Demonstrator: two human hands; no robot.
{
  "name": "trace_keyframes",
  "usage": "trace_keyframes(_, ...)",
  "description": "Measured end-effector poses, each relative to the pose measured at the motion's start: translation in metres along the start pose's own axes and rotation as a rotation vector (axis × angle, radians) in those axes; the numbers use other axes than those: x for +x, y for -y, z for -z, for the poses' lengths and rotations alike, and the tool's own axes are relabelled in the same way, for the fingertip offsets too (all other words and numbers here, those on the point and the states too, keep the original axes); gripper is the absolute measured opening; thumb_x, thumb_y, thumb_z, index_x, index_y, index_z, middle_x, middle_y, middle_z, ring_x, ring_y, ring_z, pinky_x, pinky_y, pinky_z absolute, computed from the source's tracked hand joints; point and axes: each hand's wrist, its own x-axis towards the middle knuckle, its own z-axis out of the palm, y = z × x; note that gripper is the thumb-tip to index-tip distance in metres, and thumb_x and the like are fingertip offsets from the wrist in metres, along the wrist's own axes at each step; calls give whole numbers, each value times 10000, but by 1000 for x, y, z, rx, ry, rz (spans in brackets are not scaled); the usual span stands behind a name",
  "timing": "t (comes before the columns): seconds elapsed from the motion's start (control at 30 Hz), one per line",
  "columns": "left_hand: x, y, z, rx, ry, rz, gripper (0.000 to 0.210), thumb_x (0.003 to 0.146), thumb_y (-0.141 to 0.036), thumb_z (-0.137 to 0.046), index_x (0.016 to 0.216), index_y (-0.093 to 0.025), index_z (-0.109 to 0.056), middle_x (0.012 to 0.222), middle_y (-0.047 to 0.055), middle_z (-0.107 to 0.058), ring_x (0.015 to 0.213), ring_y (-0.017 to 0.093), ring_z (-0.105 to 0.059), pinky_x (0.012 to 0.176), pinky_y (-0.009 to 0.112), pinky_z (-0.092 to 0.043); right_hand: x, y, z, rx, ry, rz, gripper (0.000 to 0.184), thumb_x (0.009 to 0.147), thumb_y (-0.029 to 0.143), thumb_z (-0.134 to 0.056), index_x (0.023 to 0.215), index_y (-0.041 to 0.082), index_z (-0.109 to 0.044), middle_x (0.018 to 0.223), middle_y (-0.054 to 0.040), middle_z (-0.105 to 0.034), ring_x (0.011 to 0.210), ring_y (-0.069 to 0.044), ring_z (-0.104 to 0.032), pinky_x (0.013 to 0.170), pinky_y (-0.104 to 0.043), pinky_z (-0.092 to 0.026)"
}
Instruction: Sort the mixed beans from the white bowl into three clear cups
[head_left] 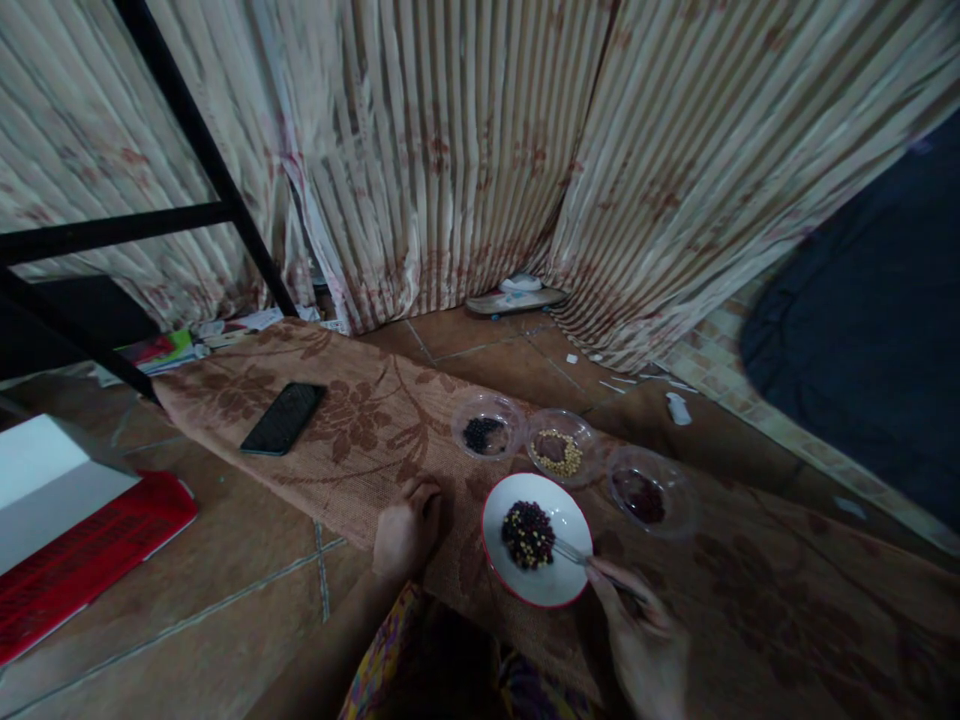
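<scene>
A white bowl (pixel 574 515) with a red rim stands on the cloth-covered bench. Inside it lies a heap of mixed beans (pixel 527 537), dark red, black and pale yellow. My right hand (pixel 645 635) grips a fork (pixel 571 552), its tines at the edge of the heap. Resting on the cloth left of the bowl, my left hand (pixel 409 525) is curled closed, with nothing visible in it. Behind the bowl stand three clear plastic cups: one with black beans (pixel 480 434), one with yellow beans (pixel 559 456), one with dark red beans (pixel 643 497).
A phone (pixel 283 418) lies on the patterned brown cloth (pixel 360 425) to the left. On the tiled floor sit a red and white box (pixel 90 530) and a skateboard (pixel 516 300). Striped curtains (pixel 450 150) hang behind, and a black metal frame (pixel 187 120) rises at left.
</scene>
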Motion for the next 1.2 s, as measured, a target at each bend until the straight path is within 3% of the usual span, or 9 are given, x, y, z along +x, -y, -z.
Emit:
trace_keyframes(0.57,1,2,-1,7,29,24,191,956,-253,-479,976,-237,-668,1123,26,-697,911,158,-699,765,239,-537,0,3,3,-9,-15,-148,415,592,571,-774,768,195,-777,885,-87,-774,880,-274,-718,861,-382,-561)
trace_keyframes(0.77,0,1,-1,14,35,45,207,961,-257,-471,983,-238,-676,1121,24,-697,895,160,-699,770,254,-535,2,12,6,5,-41,-114,409,595,565,-778,760,190,-780,867,-90,-771,849,-265,-715,838,-367,-564)
trace_keyframes(1.2,0,4,-3,6,19,25,195,951,-261,-486,976,-237,-678,1140,20,-692,918,157,-700,773,251,-542,-2,0,2,10,19,-75,364,627,537,-766,777,205,-777,894,-85,-768,876,-258,-712,846,-371,-565)
